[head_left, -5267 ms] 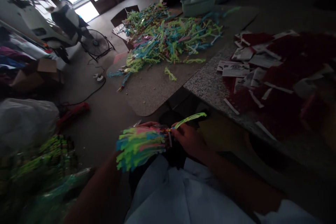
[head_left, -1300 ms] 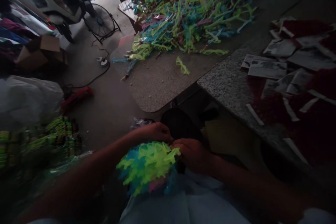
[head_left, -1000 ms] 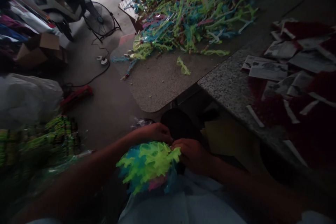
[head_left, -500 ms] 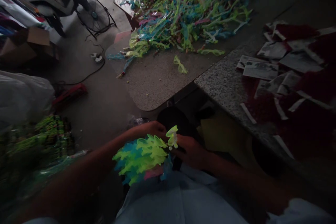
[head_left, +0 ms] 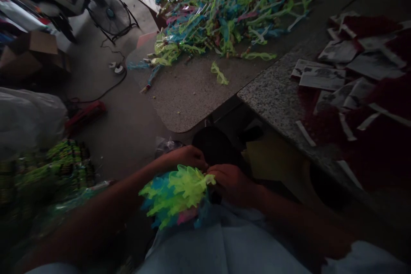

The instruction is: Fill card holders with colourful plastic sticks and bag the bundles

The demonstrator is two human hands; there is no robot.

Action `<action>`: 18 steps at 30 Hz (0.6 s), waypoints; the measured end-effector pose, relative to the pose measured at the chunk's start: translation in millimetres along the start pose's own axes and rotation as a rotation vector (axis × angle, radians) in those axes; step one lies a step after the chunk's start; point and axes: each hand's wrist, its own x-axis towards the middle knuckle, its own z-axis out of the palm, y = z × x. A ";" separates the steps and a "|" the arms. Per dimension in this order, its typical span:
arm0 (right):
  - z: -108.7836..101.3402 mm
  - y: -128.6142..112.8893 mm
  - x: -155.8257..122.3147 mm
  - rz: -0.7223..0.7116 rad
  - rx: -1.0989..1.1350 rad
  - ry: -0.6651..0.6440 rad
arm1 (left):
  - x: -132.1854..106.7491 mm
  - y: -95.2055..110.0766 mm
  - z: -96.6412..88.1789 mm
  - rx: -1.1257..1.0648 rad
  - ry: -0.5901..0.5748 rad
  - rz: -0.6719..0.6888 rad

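A thick bunch of translucent plastic pieces (head_left: 175,197), mostly neon yellow with blue and pink ones, is held low before my body. My left hand (head_left: 192,157) is closed at its far side, apparently gripping the bunch; its fingertips are hidden. My right hand (head_left: 233,183) presses in from the other side with curled fingers, touching or nearly touching the left. At its fingertips shows a small yellow plastic piece (head_left: 210,179), beside the bunch's edge. Its exact shape is hard to make out in the dim light.
Ahead, a speckled tabletop (head_left: 189,98) bears a large heap of similar neon strips (head_left: 221,21) and one loose yellow piece (head_left: 219,73). Dark red packets (head_left: 369,77) with white labels cover the right table. Leftward are a floor fan (head_left: 109,12), a cardboard box (head_left: 41,51) and a plastic bag (head_left: 30,115).
The small yellow piece, upright between my hands before, has come down against the bunch. My right hand has moved slightly left, closer to my left hand. The view has shifted a little.
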 end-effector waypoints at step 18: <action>-53.2 17.4 26.1 0.601 -0.251 0.215 | 10.6 -16.3 4.8 -0.105 -0.007 0.039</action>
